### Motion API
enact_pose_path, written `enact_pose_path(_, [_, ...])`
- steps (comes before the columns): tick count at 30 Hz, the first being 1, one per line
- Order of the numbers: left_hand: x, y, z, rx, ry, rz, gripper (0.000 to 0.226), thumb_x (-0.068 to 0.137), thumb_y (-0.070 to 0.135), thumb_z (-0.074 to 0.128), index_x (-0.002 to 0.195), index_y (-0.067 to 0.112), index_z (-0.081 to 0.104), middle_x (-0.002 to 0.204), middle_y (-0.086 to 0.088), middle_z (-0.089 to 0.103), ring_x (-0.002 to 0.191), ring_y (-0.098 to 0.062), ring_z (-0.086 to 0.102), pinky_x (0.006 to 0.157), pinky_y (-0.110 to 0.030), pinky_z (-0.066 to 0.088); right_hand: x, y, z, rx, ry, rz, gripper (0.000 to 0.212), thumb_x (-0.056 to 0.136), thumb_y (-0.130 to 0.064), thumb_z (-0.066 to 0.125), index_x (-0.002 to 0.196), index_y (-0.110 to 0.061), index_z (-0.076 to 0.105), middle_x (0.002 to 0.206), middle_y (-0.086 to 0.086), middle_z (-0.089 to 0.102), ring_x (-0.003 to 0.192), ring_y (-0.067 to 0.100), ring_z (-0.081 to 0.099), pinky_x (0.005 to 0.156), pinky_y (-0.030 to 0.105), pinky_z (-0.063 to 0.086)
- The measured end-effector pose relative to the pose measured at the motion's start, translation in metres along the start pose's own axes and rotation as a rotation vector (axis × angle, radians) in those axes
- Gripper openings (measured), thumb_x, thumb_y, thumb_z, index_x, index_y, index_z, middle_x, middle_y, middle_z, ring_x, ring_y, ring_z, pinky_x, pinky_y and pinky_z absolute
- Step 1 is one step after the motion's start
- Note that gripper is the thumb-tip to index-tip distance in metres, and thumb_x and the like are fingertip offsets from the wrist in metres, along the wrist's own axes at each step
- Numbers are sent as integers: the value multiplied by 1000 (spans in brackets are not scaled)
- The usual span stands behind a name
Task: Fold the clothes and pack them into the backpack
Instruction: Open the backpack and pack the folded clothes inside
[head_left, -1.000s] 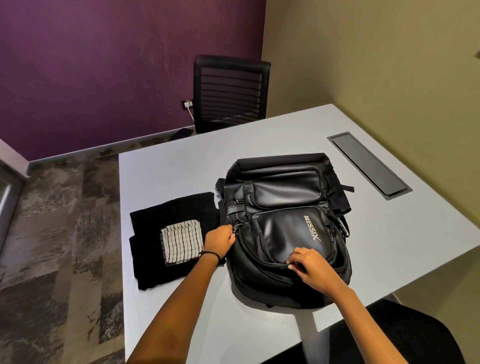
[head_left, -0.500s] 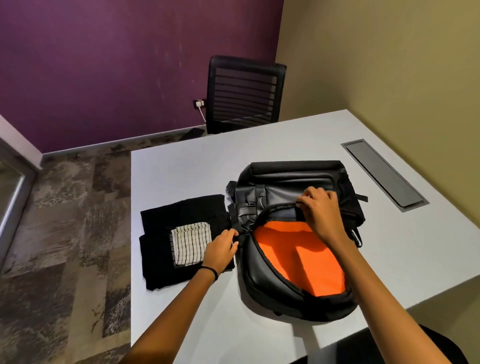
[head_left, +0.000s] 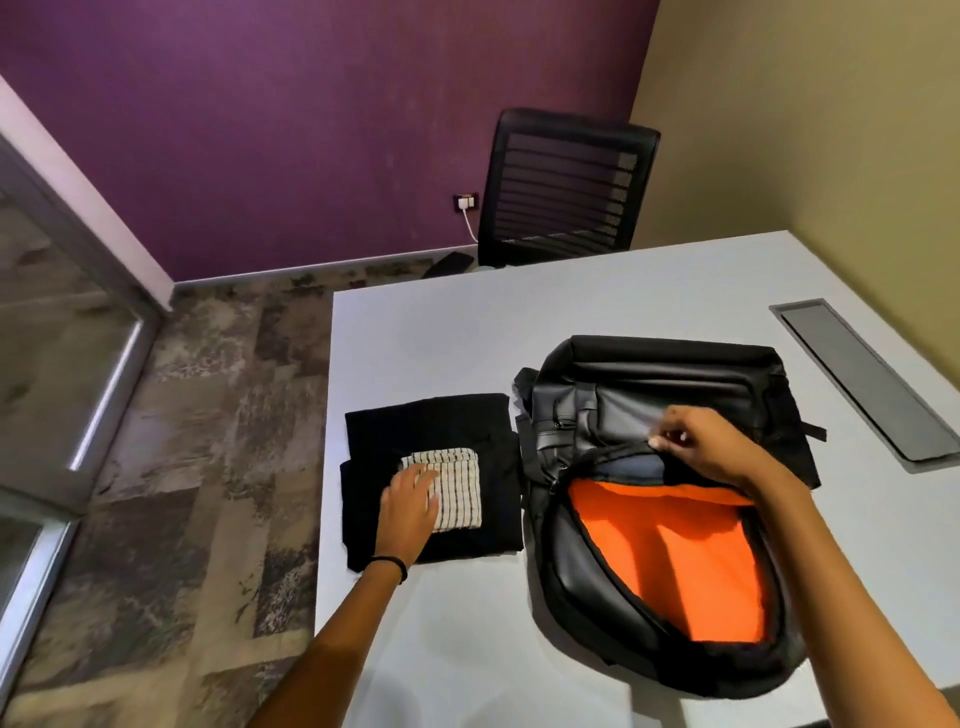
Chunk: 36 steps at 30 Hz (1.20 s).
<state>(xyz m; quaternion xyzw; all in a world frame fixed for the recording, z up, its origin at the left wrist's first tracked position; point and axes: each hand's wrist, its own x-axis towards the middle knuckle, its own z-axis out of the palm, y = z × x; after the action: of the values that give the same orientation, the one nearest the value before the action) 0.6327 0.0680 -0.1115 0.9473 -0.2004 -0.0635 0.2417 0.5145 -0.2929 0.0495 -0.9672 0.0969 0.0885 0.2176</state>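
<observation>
Head view, looking down on a white table (head_left: 467, 332). Near its left edge lies a folded black garment (head_left: 447, 426), and on top of it a small folded cloth (head_left: 460, 486), cream with dark stripes, stacked ready beside the bag. The left hand (head_left: 410, 501) lies flat on the striped cloth, fingers straight and slightly spread, touching it but not gripping; I take it as about to pick the cloth up. Just right of the pile, toward the near edge, a black leather-look backpack (head_left: 649, 374) lies on its back, its main compartment gaping and its orange lining (head_left: 675, 561) bare. The right hand (head_left: 711, 447) pinches the rim of the front flap (head_left: 623, 410) with curled fingers, drawing it toward the far edge, seemingly to hold the mouth wide for packing.
</observation>
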Motion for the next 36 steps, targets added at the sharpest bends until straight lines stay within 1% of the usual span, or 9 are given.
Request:
enact_pose_path(2, [1, -17, 0, 21, -3, -89, 45, 92, 20, 54, 136, 15, 45, 149, -11, 31, 138, -27, 27, 113, -44, 24, -14, 2, 9, 79, -97, 19, 12, 86, -17, 65, 77, -23, 70, 79, -3, 61, 79, 16, 60, 68, 27, 41])
enact_pose_path(5, [1, -29, 2, -36, -63, -194, 55, 93, 26, 54, 144, 21, 34, 155, -12, 17, 142, -30, 18, 113, -51, 20, -35, 9, 35, 169, -208, 52, 43, 82, -11, 69, 60, -47, 61, 74, -12, 60, 72, -2, 58, 69, 18, 41])
enact_pose_path(11, [1, -29, 11, -225, -66, -238, 64, 90, 23, 58, 145, 17, 27, 151, -11, 28, 139, -27, 27, 115, -49, 22, -57, 11, 94, 98, -420, 126, 47, 85, -14, 66, 50, -43, 57, 74, -14, 54, 72, -10, 54, 67, 5, 36])
enact_pose_path(18, [2, -38, 8, -209, -19, -190, 61, 90, 31, 58, 143, 14, 31, 149, -10, 33, 138, -27, 29, 116, -48, 20, -56, 3, 108, 133, -474, 151, 28, 84, -9, 67, 69, -31, 60, 76, -14, 60, 65, -15, 55, 67, 3, 39])
enact_pose_path(22, [4, -43, 5, -126, 35, -194, 61, 93, 35, 53, 145, 13, 30, 154, -11, 23, 144, -28, 16, 118, -46, 7, -35, -19, 108, 163, -282, 118, 9, 88, -11, 61, 89, -11, 70, 81, -5, 66, 77, 6, 62, 70, 9, 39])
enact_pose_path(25, [5, -48, 0, -88, 67, -254, 63, 93, 34, 53, 146, 14, 27, 156, -12, 18, 145, -29, 12, 116, -49, 4, -17, -41, 109, 248, -163, 90, 13, 90, -9, 58, 95, -6, 69, 86, -1, 65, 77, 10, 57, 68, 6, 38])
enact_pose_path(27, [6, -55, -2, -92, 54, -331, 67, 92, 36, 54, 148, 15, 23, 156, -13, 14, 145, -30, 10, 116, -50, 4, -4, -54, 113, 312, -131, 86, 13, 90, -7, 57, 94, -11, 69, 87, -3, 64, 78, 9, 57, 74, 14, 40])
enact_pose_path(31, [6, -69, -4, -241, 13, -446, 76, 91, 34, 57, 149, 14, 13, 155, -18, 11, 142, -36, 17, 114, -52, 21, 17, -77, 130, 319, -83, 91, 23, 90, -6, 56, 110, -11, 65, 103, 4, 66, 89, 16, 60, 83, 20, 44])
enact_pose_path(36, [8, -75, -9, -468, -13, -506, 81, 90, 26, 60, 150, 14, 7, 153, -17, 22, 139, -35, 26, 113, -46, 26, 40, -111, 163, 140, -131, -107, 44, 93, -11, 50, 136, -13, 45, 138, 5, 45, 127, 19, 43, 105, 28, 35])
